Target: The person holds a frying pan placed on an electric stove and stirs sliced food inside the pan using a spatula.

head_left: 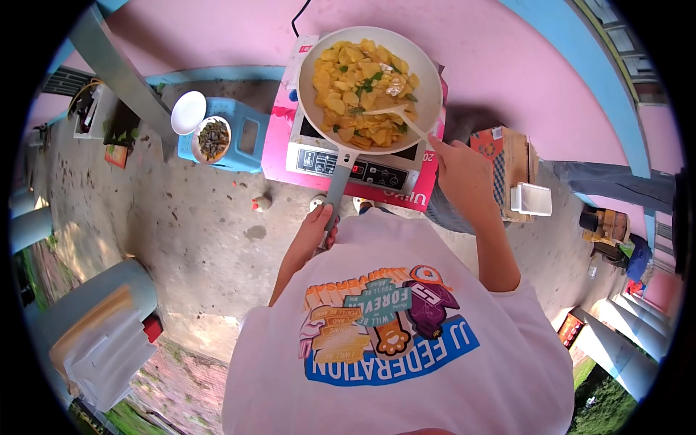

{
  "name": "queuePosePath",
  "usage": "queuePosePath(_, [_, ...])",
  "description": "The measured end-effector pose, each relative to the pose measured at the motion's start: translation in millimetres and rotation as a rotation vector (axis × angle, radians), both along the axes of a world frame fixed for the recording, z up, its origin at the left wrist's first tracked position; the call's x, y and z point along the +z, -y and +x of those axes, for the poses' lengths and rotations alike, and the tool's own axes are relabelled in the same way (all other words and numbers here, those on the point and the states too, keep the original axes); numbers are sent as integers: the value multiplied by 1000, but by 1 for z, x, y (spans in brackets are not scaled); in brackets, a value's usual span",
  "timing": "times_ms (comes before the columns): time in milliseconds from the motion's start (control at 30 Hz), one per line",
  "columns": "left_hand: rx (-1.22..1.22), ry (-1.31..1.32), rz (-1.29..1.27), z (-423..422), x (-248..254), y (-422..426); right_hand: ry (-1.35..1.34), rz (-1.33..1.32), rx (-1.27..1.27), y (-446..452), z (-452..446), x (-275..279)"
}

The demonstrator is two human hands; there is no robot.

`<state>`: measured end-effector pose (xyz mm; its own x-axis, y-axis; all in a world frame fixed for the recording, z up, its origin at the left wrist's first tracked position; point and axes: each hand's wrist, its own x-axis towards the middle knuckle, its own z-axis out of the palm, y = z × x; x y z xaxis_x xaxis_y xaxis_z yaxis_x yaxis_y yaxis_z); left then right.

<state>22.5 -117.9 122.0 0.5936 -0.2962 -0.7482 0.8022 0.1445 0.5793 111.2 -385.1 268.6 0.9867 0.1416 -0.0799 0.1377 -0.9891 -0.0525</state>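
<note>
A white pan point(307, 80) sits on an induction cooker point(373, 172), which stands on a pink box point(279, 145). Sliced yellow food with green pieces point(348, 90) fills much of the pan. My left hand point(317, 228) is wrapped round the pan's grey handle point(339, 187). Fingers closed, my right hand point(460, 170) grips a pale spatula point(410, 122) at the pan's right edge. The spatula's head rests among the food.
To the left, a blue stool point(250, 109) bears a white plate point(189, 112) and a bowl of dark food point(213, 140). Cardboard boxes point(516, 163) and a white container point(531, 199) stand at the right. A pink wall point(217, 36) rises behind the cooker.
</note>
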Motion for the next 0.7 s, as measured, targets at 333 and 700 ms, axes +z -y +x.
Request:
queuePosePath(333, [4,-6,-7,1,-2,0,-161,-162,145,-20,0,-15])
queuePosePath(700, [33,-16,13,-1,-1,1,-9,-148,104,-13,19,-16])
